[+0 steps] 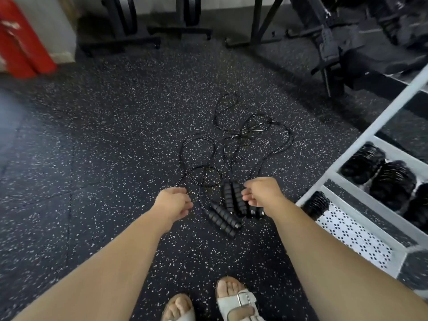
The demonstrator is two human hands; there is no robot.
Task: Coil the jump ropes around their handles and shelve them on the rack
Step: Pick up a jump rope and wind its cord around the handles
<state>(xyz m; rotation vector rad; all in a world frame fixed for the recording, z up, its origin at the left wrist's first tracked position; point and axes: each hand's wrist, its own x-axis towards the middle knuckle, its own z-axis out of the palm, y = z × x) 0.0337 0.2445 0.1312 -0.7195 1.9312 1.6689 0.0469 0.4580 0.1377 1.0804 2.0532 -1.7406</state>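
**Jump ropes still in a heap on the gym floor, both hands down at them**

The jump ropes (245,132) are on the speckled rubber floor (104,135), their thin black cords looping and crossing in a tangle just beyond both hands.

The left hand (173,202) has its fingers curled in, pinching a loop of cord (181,183) that comes out the far side of the fist.

The right hand (262,193) is also curled. Its fingertips are right up against a pair of ribbed black handles (232,196) that sit side by side on its inner side. Honestly can't tell if it's actually got hold of them or is just touching. More black handle ends peek out from under that hand.

A second pair of handles (222,218) lies at an angle between the two hands, a bit nearer the body.

The white rack (361,141) is off to the outside of the right hand, with some blurry black bundles (391,181) on its shelves. White sandals (238,300) are at the bottom, with gym machines (335,31) past the ropes.
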